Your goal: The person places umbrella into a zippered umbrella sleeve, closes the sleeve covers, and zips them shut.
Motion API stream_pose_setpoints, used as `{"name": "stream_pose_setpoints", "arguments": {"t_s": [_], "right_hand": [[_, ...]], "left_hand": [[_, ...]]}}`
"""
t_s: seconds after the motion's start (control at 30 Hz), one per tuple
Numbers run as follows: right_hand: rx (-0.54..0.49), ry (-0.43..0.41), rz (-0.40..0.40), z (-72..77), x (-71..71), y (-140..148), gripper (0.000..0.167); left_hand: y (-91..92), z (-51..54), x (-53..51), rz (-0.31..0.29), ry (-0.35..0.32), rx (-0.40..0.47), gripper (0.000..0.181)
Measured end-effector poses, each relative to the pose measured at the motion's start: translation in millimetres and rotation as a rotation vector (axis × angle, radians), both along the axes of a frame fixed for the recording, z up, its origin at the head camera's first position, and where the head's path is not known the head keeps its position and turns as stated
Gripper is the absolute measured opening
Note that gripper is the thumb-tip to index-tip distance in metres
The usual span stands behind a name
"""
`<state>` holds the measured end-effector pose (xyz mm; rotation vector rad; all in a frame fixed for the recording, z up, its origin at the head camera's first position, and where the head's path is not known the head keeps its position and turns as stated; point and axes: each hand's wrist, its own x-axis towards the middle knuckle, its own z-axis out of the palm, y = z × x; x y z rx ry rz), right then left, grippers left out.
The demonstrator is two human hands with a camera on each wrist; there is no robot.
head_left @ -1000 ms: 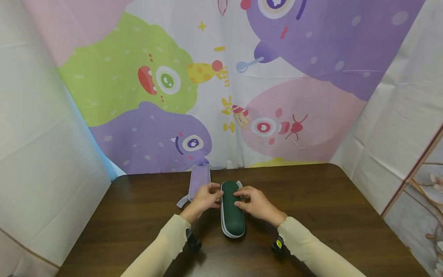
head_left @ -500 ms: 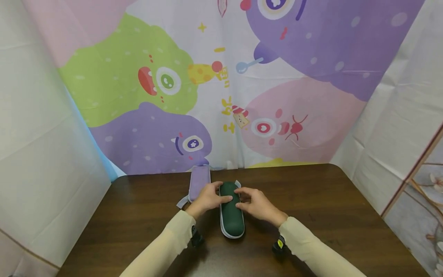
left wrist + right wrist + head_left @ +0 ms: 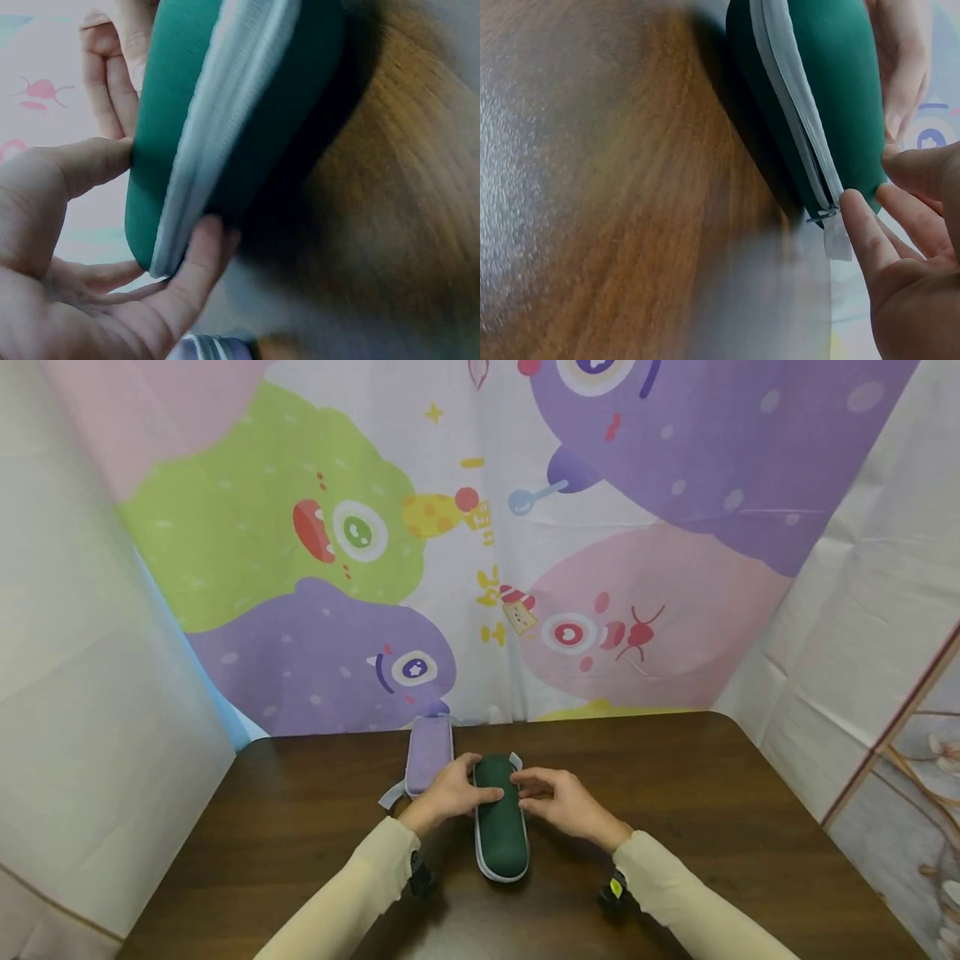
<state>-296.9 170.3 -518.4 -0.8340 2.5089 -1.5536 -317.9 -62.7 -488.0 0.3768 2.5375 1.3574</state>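
A long, rounded green zippered case (image 3: 502, 835) with a pale zip around its side lies on the table, its length pointing away from me. My left hand (image 3: 453, 792) grips its far left part, thumb on top and fingers along the zip side (image 3: 199, 259). On the other side, my right hand (image 3: 562, 802) has its fingertips against the far right end. In the right wrist view, the index finger touches the zip edge beside the slider (image 3: 823, 216), and a pale pull tab (image 3: 838, 238) hangs there. A narrow dark slit shows between the zip tapes. The case's contents are hidden.
A purple zippered case (image 3: 430, 752) with a grey tab (image 3: 392, 795) lies behind my left hand, near the table's back edge. The brown wooden table (image 3: 675, 843) meets a cartoon-printed cloth (image 3: 480, 677) at the back. White cloth panels (image 3: 90, 652) stand at both sides.
My left thumb has come onto the top of the green case, where earlier it lay at the left side. My right hand has shifted slightly to the right. The case has barely moved.
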Motion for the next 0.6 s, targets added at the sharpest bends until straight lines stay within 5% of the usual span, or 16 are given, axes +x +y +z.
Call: {"name": "stream_pose_setpoints", "arguments": {"t_s": [0.17, 0.4, 0.6], "right_hand": [[-0.045, 0.003, 0.031, -3.3, -2.6, 2.0, 0.038], [-0.076, -0.029, 0.044, -7.1, -4.9, 4.8, 0.037], [-0.034, -0.033, 0.012, -3.1, -3.5, 7.1, 0.032]], "left_hand": [[1.8, 3.3, -4.3, -0.062, 0.094, -0.107, 0.078], [3.2, 6.3, -9.4, -0.124, 0.102, -0.132, 0.077], [6.2, 8.8, -11.2, -0.099, 0.078, -0.147, 0.073]]}}
